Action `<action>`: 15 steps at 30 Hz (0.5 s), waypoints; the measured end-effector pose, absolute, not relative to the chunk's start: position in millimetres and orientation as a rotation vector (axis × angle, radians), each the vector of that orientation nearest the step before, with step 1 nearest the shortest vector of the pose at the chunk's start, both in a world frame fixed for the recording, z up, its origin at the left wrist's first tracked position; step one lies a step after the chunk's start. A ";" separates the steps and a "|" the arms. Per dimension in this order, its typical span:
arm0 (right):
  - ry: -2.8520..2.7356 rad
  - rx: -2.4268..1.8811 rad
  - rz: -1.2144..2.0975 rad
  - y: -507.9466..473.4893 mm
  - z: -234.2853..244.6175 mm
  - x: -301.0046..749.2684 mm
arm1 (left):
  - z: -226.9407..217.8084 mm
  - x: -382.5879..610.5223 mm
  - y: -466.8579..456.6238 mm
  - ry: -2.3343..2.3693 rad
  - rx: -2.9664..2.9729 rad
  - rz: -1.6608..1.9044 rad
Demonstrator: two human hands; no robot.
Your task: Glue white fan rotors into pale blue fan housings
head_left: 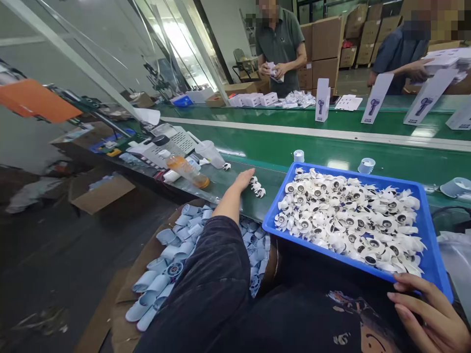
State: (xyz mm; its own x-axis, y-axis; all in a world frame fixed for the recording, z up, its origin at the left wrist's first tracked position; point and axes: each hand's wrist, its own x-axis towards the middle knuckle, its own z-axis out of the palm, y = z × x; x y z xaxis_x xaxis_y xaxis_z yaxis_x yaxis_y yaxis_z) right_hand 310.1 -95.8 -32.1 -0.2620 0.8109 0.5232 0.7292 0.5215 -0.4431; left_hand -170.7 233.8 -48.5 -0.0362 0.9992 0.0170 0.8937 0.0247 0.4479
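Observation:
My left hand (243, 181) reaches out over the work surface with its fingers extended. Right beside it lie a few small white fan impellers (257, 187); whether the fingers touch them I cannot tell. A blue tray (434, 245) heaped with similar impellers (349, 220) is in front of me, with dark hubs showing on many. At its near right corner, my right hand (430, 309) has its fingers apart, close to the rim and holding nothing visible. Beneath my left arm, a cardboard box is filled with light blue plastic housings (172, 252).
Light blue cylindrical parts (366, 165) stand beyond the tray on the green conveyor (257, 128). Left of my hand lie a bottle of orange liquid (187, 170) and a clear plastic cup (210, 153). White printed boxes (322, 100) line the far side, where two people handle items.

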 end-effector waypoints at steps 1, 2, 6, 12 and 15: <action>-2.043 -1.246 0.142 -93.5 -29.5 306.0 | -54.1 -168.2 228.7 1.954 1.985 0.471; -2.046 -1.247 0.140 -91.9 -27.2 302.5 | -59.3 -164.2 222.9 1.903 2.036 0.450; -2.043 -1.268 0.133 -91.8 -25.7 298.7 | -77.7 -147.3 187.7 1.766 2.215 0.366; -2.046 -1.291 0.139 -96.0 -35.3 309.3 | -96.6 -138.9 140.4 1.891 2.292 0.436; -2.063 -1.284 0.125 -90.9 -30.0 308.4 | -96.9 -137.6 138.1 1.883 2.341 0.461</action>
State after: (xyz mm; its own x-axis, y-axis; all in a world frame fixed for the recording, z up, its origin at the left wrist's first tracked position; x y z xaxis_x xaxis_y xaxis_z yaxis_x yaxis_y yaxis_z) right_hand 308.4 -90.9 -30.0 -0.2696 0.8207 0.5038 0.7537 0.5054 -0.4201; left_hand -137.6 138.1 -96.9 0.1889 0.9672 0.1701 0.9363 -0.2296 0.2659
